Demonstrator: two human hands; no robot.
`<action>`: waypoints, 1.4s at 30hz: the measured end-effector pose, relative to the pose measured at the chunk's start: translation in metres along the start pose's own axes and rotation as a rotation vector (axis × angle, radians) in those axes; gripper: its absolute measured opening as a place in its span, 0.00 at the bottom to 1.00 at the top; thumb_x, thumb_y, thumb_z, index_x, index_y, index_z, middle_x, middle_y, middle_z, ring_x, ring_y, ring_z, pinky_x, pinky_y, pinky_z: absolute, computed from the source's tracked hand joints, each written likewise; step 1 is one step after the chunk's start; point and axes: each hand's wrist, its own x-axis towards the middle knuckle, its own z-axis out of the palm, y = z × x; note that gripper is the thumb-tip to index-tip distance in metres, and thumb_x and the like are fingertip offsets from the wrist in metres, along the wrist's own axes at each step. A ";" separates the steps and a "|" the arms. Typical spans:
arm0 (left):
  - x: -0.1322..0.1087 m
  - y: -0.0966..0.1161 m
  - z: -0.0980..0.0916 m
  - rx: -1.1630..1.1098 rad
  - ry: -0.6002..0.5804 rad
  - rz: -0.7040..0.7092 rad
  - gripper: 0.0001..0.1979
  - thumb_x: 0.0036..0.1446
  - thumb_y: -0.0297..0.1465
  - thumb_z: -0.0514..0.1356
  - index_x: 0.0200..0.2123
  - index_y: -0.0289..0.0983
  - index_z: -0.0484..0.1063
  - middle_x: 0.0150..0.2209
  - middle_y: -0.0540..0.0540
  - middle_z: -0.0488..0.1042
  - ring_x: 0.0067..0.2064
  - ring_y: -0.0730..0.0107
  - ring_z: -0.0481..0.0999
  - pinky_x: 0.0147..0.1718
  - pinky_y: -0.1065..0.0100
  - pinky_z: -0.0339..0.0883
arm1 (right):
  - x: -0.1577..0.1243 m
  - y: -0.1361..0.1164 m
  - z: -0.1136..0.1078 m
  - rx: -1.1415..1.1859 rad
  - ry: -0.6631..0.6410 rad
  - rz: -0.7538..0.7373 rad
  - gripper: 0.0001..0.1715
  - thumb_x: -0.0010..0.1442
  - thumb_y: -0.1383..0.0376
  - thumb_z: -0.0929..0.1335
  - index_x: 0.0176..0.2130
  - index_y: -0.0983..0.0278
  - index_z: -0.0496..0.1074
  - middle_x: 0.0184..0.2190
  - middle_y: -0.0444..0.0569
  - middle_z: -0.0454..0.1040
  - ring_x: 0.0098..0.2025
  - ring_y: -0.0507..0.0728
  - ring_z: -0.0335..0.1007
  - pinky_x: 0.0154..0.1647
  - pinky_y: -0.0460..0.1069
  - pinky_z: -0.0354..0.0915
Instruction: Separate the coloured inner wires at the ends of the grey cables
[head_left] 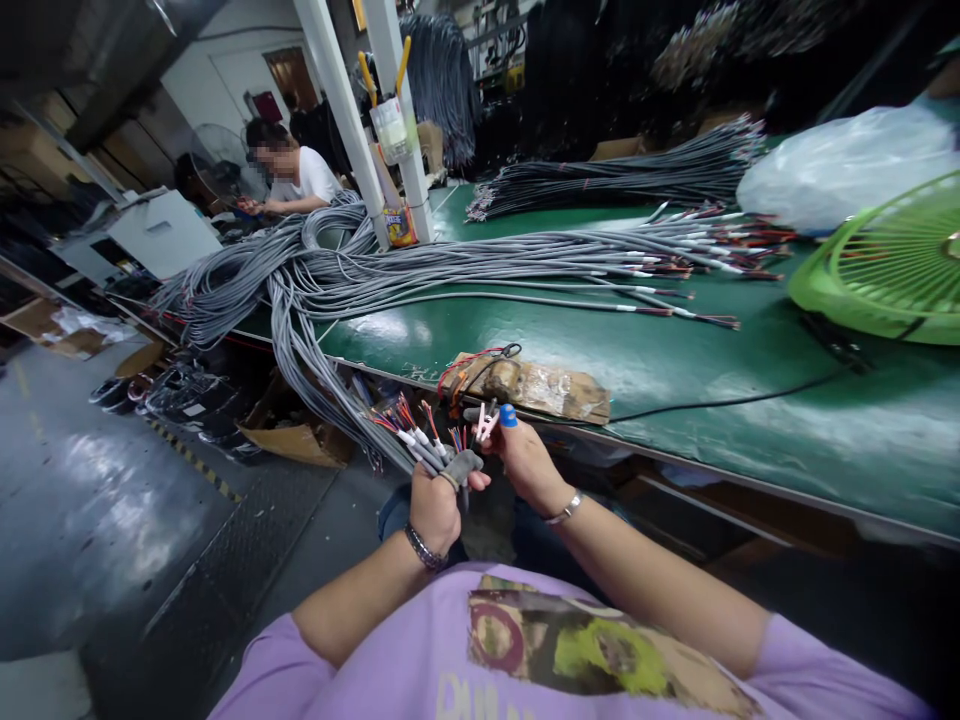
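My left hand is closed around a bundle of grey cables whose stripped ends show red, orange and blue wires. A grey cover sits on its thumb. Close beside it, my right hand, with a blue cover on one fingertip, pinches a small pale pink clip-like piece at the wire ends. Just beyond the hands, a wooden board wrapped in clear tape lies at the table edge, with red and black leads at its left end. Parts of the fingers and the wires between them are hidden.
Long grey cables lie across the green table, some hanging over its edge. Behind are darker cables, a white post, a plastic bag and a green fan. A person works at the far left.
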 end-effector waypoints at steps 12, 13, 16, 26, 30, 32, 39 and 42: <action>0.001 -0.007 0.000 0.044 -0.014 -0.013 0.13 0.46 0.33 0.65 0.14 0.35 0.70 0.14 0.49 0.70 0.21 0.70 0.73 0.30 0.67 0.70 | 0.007 -0.002 0.008 0.421 0.031 0.273 0.20 0.48 0.49 0.73 0.27 0.63 0.73 0.23 0.44 0.72 0.25 0.50 0.66 0.26 0.45 0.64; 0.001 -0.007 0.000 0.042 -0.015 -0.015 0.13 0.46 0.34 0.65 0.15 0.35 0.70 0.13 0.49 0.70 0.20 0.70 0.73 0.29 0.67 0.70 | 0.006 -0.001 0.008 0.420 0.025 0.278 0.20 0.48 0.49 0.72 0.28 0.63 0.73 0.23 0.44 0.73 0.25 0.51 0.66 0.26 0.46 0.64; 0.000 -0.005 0.000 0.031 -0.018 -0.011 0.13 0.45 0.34 0.65 0.14 0.35 0.70 0.13 0.49 0.70 0.20 0.70 0.73 0.29 0.67 0.69 | 0.003 0.001 0.006 0.429 -0.032 0.295 0.22 0.50 0.46 0.70 0.29 0.63 0.73 0.24 0.45 0.73 0.25 0.51 0.66 0.25 0.46 0.63; -0.006 -0.014 -0.020 0.024 -0.047 -0.034 0.12 0.46 0.33 0.66 0.16 0.34 0.72 0.15 0.49 0.71 0.22 0.71 0.73 0.30 0.67 0.68 | -0.010 0.003 -0.028 0.393 -0.001 0.359 0.21 0.53 0.47 0.69 0.27 0.62 0.73 0.27 0.46 0.74 0.26 0.50 0.67 0.27 0.45 0.65; -0.006 -0.017 -0.032 0.053 -0.029 -0.088 0.10 0.46 0.35 0.66 0.25 0.33 0.76 0.19 0.47 0.75 0.24 0.70 0.75 0.27 0.70 0.65 | -0.019 0.002 -0.037 0.285 0.005 0.318 0.19 0.48 0.49 0.72 0.29 0.63 0.74 0.26 0.46 0.74 0.26 0.50 0.66 0.27 0.46 0.64; -0.007 -0.015 -0.037 0.070 -0.044 -0.125 0.12 0.47 0.36 0.65 0.30 0.32 0.78 0.24 0.43 0.78 0.29 0.67 0.77 0.27 0.71 0.64 | -0.025 -0.001 -0.038 0.156 0.001 0.258 0.19 0.47 0.50 0.73 0.30 0.63 0.74 0.27 0.46 0.74 0.25 0.50 0.65 0.27 0.46 0.63; -0.021 -0.009 -0.044 0.197 -0.146 -0.183 0.19 0.44 0.40 0.67 0.36 0.32 0.78 0.32 0.41 0.79 0.27 0.70 0.75 0.22 0.74 0.58 | -0.052 -0.020 -0.020 -0.348 -0.271 -0.005 0.17 0.51 0.53 0.71 0.35 0.63 0.74 0.28 0.46 0.74 0.31 0.53 0.68 0.33 0.47 0.65; -0.029 -0.013 -0.042 0.226 -0.243 -0.155 0.19 0.42 0.39 0.69 0.35 0.32 0.77 0.28 0.46 0.77 0.26 0.72 0.71 0.27 0.71 0.63 | -0.064 -0.023 -0.010 -0.440 -0.418 -0.076 0.17 0.52 0.55 0.71 0.38 0.62 0.73 0.31 0.47 0.75 0.33 0.56 0.70 0.37 0.49 0.67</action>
